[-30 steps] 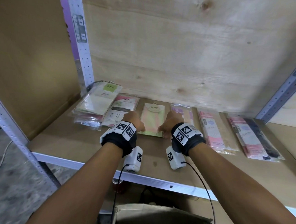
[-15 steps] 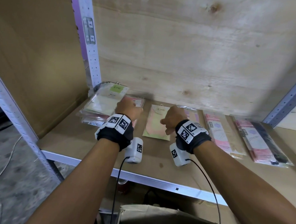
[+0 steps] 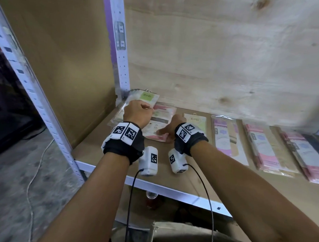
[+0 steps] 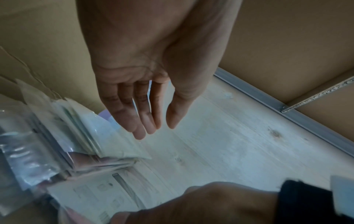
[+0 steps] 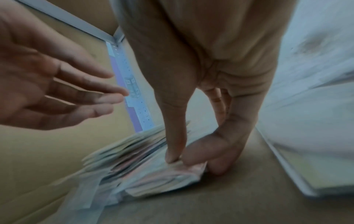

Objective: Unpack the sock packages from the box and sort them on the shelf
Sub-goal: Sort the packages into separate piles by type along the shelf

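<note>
Sock packages lie in a row on the brown shelf board (image 3: 100, 147). At the far left is a stack with a green label (image 3: 147, 97), and next to it a pink and white package stack (image 3: 163, 114). My left hand (image 3: 137, 112) hovers over the green-labelled stack (image 4: 80, 125) with its fingers (image 4: 139, 130) loosely straight, holding nothing. My right hand (image 3: 166, 132) is at the near corner of the pink stack (image 5: 153, 178). There its thumb and forefinger (image 5: 173, 153) pinch that corner. The box (image 3: 187, 236) sits below the shelf at the bottom edge of the head view.
A cream package marked ENE (image 3: 195, 122) lies right of my hands, followed by three pink and white stacks (image 3: 225, 139) (image 3: 262, 149) (image 3: 302, 151). A perforated metal upright (image 3: 119, 47) stands behind the left stack. A plywood back wall (image 3: 220, 59) closes the shelf. A cable (image 3: 36, 161) lies on the floor.
Both hands moved left from the cream package in the middle. The left hand now hangs over the green-labelled stack and the right hand has taken the pink stack's corner.
</note>
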